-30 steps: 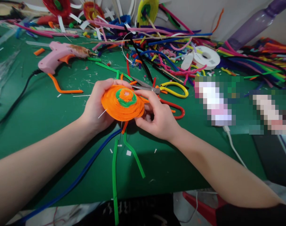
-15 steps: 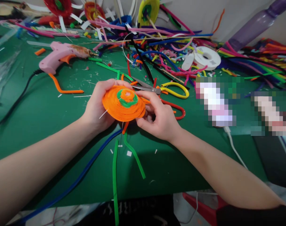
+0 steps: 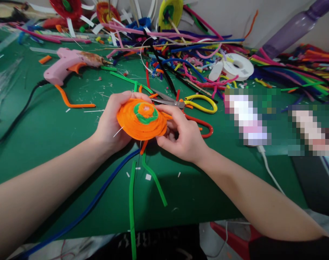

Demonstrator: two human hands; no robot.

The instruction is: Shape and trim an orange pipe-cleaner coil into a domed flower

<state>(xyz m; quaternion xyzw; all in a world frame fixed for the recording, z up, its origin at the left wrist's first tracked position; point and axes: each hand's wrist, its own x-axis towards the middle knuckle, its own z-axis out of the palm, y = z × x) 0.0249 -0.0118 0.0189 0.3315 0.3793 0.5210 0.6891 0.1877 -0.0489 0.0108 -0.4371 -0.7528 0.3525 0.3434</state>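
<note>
An orange coiled disc [image 3: 137, 128] with a green ring and an orange centre is held between both hands above the table. My left hand [image 3: 114, 115] cups its left and far edge, the fingers partly hidden behind it. On the right, my right hand [image 3: 182, 131] pinches the rim with thumb and fingers closed. A thin white strand sticks out at the disc's lower left. Below it hang or lie an orange stub, a blue pipe cleaner [image 3: 99, 195] and a bent green pipe cleaner [image 3: 156, 178]. Another green pipe cleaner [image 3: 131, 206] runs toward the front edge.
Scissors [image 3: 200, 103] with yellow and red handles lie just beyond my right hand. A pink glue gun [image 3: 63, 66] rests at the left with its cord. A white spool [image 3: 238, 67], a purple bottle [image 3: 291, 34] and heaped pipe cleaners line the back. A white cable [image 3: 269, 168] is at the right.
</note>
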